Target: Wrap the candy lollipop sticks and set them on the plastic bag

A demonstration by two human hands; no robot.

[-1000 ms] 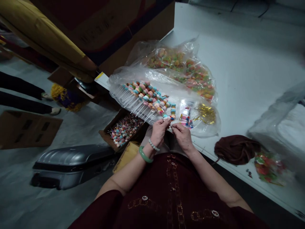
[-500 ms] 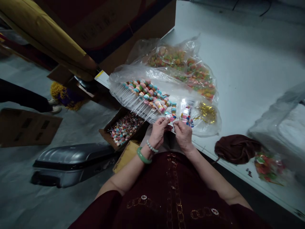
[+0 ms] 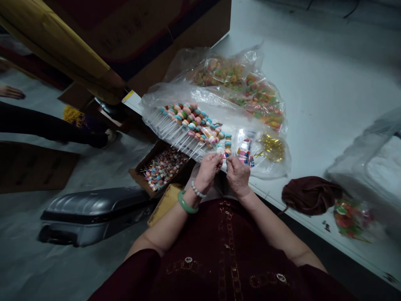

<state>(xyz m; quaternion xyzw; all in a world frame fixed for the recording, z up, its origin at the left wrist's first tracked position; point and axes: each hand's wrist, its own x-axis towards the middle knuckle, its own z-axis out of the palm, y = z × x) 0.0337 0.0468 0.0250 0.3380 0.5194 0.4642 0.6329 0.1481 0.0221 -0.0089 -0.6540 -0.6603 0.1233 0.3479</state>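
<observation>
My left hand (image 3: pixel 209 169), with a bead bracelet and a green bangle at its wrist, pinches the base of a candy skewer (image 3: pixel 227 144) in a printed clear wrapper. Close against it, my right hand (image 3: pixel 238 173) has thumb and finger pressed together; whatever is between them is too small to make out. Just beyond lie several candy skewers (image 3: pixel 188 119) with pastel pieces on white sticks, resting on a clear plastic bag (image 3: pixel 200 94). Printed wrappers (image 3: pixel 244 151) and a bunch of gold twist ties (image 3: pixel 272 148) sit right of them.
Below the table (image 3: pixel 313 96) edge, an open carton (image 3: pixel 138 177) holds many wrapped candies. A grey suitcase (image 3: pixel 94 213) stands on the floor. Bagged gummy candies (image 3: pixel 263 98) and a dark brown cloth (image 3: pixel 308 194) are on the table. At left are a large box (image 3: pixel 200 46) and a co-worker's yellow sleeve (image 3: pixel 59 46).
My hands have stayed together with small finger movements at the wrapper's base, the right fist now closed more tightly. At far left, a person's leg has shifted and a hand has appeared.
</observation>
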